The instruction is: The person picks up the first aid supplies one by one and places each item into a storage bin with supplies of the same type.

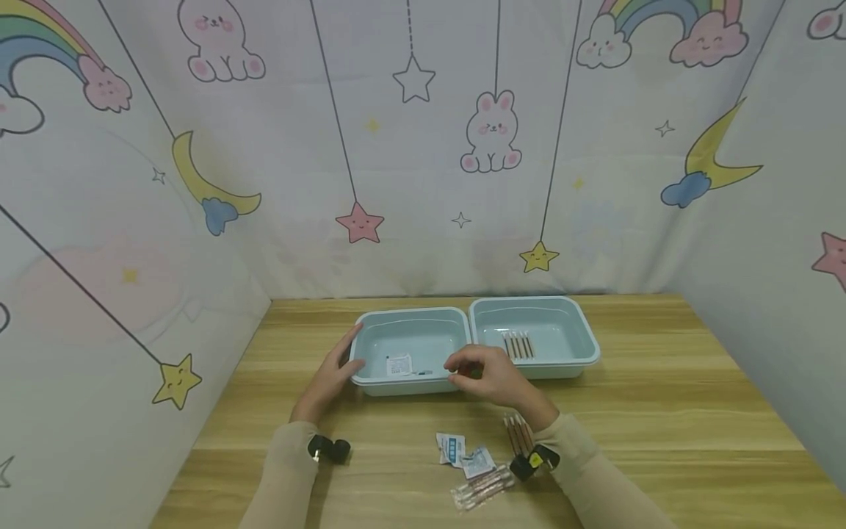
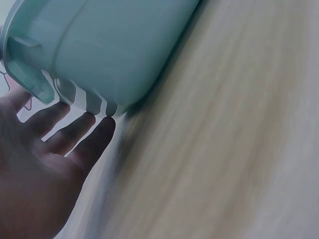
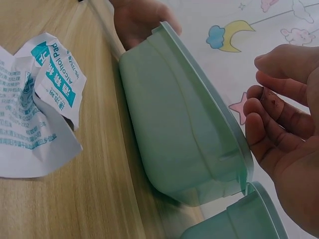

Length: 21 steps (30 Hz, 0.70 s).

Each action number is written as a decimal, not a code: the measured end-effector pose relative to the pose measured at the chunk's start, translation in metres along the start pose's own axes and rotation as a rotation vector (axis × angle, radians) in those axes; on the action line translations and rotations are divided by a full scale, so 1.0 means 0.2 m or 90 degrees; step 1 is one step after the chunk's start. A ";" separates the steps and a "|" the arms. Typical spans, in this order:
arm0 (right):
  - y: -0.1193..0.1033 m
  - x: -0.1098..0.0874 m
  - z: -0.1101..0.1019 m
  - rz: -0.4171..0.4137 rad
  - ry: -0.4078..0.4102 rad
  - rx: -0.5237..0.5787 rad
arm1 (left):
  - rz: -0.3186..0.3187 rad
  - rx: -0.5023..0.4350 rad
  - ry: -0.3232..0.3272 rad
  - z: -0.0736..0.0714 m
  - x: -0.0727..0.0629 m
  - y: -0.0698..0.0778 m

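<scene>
My left hand (image 1: 328, 378) holds the left end of a light blue plastic bin (image 1: 410, 314), thumb over its rim and fingertips against the outer wall in the left wrist view. Inside this bin lie a white printed packet (image 1: 399, 364) and a small slim item with a blue-grey part (image 1: 424, 372), too small to identify. Over the bin's near right corner hovers my right hand (image 1: 496, 378), its fingers loosely bent, with nothing visible between them. A second blue bin (image 1: 581, 323) beside it contains several brown-filled swabs (image 1: 518, 345).
On the wooden table (image 1: 661, 426), nearer me, lie two white-and-blue alcohol pad packets (image 1: 452, 449), clear-wrapped swabs (image 1: 483, 486) and more brown swabs (image 1: 518, 433), partly hidden by the right wrist. A patterned curtain (image 1: 423, 184) hangs behind and at both sides.
</scene>
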State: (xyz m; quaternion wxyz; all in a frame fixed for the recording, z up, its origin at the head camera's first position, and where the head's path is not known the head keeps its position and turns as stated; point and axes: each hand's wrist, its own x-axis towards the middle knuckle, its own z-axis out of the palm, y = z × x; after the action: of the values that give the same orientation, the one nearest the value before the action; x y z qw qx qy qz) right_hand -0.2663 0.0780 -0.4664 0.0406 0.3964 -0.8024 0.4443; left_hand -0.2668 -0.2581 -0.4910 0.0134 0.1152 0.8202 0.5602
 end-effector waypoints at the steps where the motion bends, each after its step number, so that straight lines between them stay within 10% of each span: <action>1: 0.00 0.00 0.00 0.000 0.000 0.000 | -0.001 0.000 0.001 0.00 0.00 0.00; 21: 0.00 -0.01 0.00 0.012 -0.013 0.007 | -0.005 -0.002 0.007 0.00 -0.01 0.02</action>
State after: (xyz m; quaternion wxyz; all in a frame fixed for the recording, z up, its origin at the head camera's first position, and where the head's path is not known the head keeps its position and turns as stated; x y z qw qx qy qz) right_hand -0.2650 0.0786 -0.4672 0.0257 0.3935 -0.8041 0.4449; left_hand -0.2645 -0.2566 -0.4879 0.0110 0.1092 0.8200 0.5618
